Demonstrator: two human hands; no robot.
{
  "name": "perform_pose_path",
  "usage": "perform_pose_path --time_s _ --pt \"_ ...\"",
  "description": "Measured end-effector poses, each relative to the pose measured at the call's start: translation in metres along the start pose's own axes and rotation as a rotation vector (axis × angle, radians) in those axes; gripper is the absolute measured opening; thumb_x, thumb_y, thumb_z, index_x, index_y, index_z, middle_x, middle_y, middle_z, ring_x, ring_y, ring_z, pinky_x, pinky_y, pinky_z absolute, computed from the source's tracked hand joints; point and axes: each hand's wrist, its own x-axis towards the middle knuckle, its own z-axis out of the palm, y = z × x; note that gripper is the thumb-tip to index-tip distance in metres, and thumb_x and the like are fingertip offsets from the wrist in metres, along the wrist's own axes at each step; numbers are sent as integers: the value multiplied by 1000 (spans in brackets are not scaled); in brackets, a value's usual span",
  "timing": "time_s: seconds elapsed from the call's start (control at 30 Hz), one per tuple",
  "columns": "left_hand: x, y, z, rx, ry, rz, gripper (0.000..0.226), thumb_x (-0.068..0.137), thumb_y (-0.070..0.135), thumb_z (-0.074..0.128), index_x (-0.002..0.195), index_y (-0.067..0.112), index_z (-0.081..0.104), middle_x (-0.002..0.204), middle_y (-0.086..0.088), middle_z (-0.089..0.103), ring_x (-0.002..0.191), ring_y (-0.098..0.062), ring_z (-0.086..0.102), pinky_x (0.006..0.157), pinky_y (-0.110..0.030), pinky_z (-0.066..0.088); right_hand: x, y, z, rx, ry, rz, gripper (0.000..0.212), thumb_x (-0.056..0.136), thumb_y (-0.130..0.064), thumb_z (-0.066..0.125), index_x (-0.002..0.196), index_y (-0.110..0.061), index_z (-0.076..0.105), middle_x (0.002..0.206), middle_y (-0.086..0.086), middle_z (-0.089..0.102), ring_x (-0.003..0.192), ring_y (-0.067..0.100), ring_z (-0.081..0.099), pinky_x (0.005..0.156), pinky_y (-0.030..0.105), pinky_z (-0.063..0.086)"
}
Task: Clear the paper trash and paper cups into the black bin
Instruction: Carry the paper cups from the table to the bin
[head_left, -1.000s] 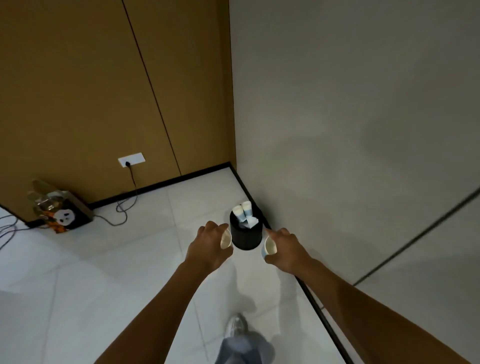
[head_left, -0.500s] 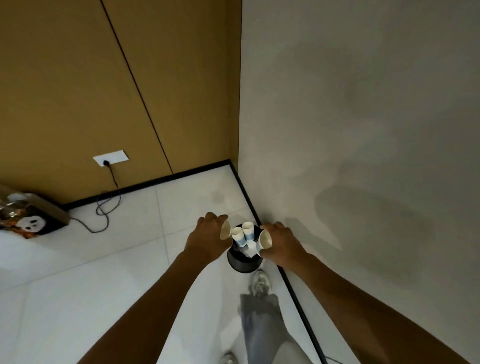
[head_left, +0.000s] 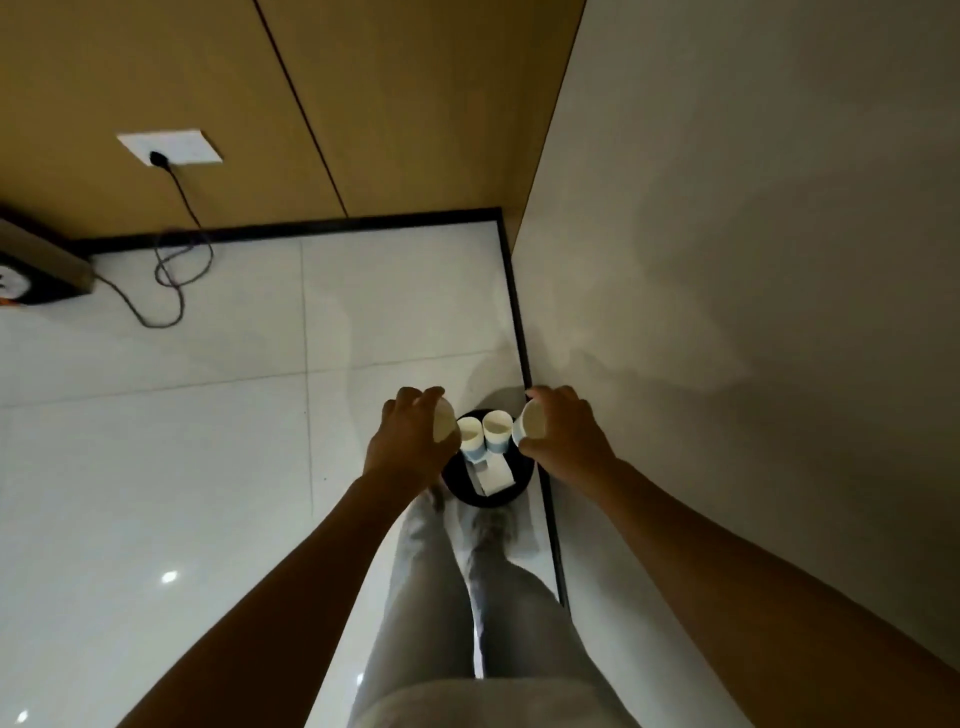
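1. Black bin (head_left: 488, 496) stands on the floor (head_left: 208, 467) in the corner, against the right wall's black skirting (head_left: 519, 332), directly ahead of my feet.
2. Done so far: two paper cups (head_left: 483, 434) stand upright inside the bin at its far edge, and a piece of white paper trash (head_left: 493, 475) lies just nearer me.
3. In hand: my left hand (head_left: 410, 441) grips a paper cup (head_left: 444, 422) at the bin's left rim, fingers curled round it, mouth turned inward.
4. My right hand (head_left: 563, 434) clamps a second held cup (head_left: 531, 422) at the right rim, likewise tilted toward the opening.
5. Remaining, in my judgement: release both held cups into the bin. I cannot tell whether more trash waits elsewhere.
6. Appearance: the bin is round, black and small; its interior is dark, and the cups are white with a pale blue band.
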Motion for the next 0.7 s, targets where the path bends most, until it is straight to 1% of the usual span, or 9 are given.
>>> perform_pose_path --time_s 0.2,0.3,0.37,0.47,0.6,0.7 --pt "66 -21 41 -68 4 -72 62 85 35 67 139 21 41 137 -4 41 125 -23 40 90 -35 46 75 26 30 26 -48 40 66 82 -24 71 139 -20 38 139 9 38 123 30 40 90 33 41" --pt "95 -36 61 -89 25 -70 62 84 33 69 139 20 41 137 -6 42 124 -24 40 85 -30 43 112 40 53 28 -48 53 66 82 -23 71 139 -19 39 140 9 39 125 30 40 92 33 42" --pt "112 -49 76 -93 42 -58 62 84 32 70 138 17 43 136 -8 43 123 -26 41 83 -30 43 139 49 74 21 -73 68 66 82 -23 70 140 -20 38 141 10 38 125 30 40 93 35 42" --pt "137 -71 103 -120 51 -64 62 84 32 70 138 16 44 136 -8 44 123 -26 43 86 -32 45 177 62 108 2 -112 61 67 82 -23 71 141 -19 37 141 11 38 126 30 40 96 36 43" --pt "162 -102 144 -170 38 -124 64 83 32 70 139 16 44 139 -7 43 125 -25 42 88 -25 38 222 83 155 -31 -149 56 68 82 -22 70 141 -19 37 141 10 37 126 31 39 96 37 41" --pt "176 -120 171 -209 29 -151 64 82 32 72 138 16 44 139 -7 43 125 -25 42 89 -24 36 247 101 185 -106 -209 30 67 83 -22 68 141 -21 36 141 10 35 124 32 39 94 37 41"
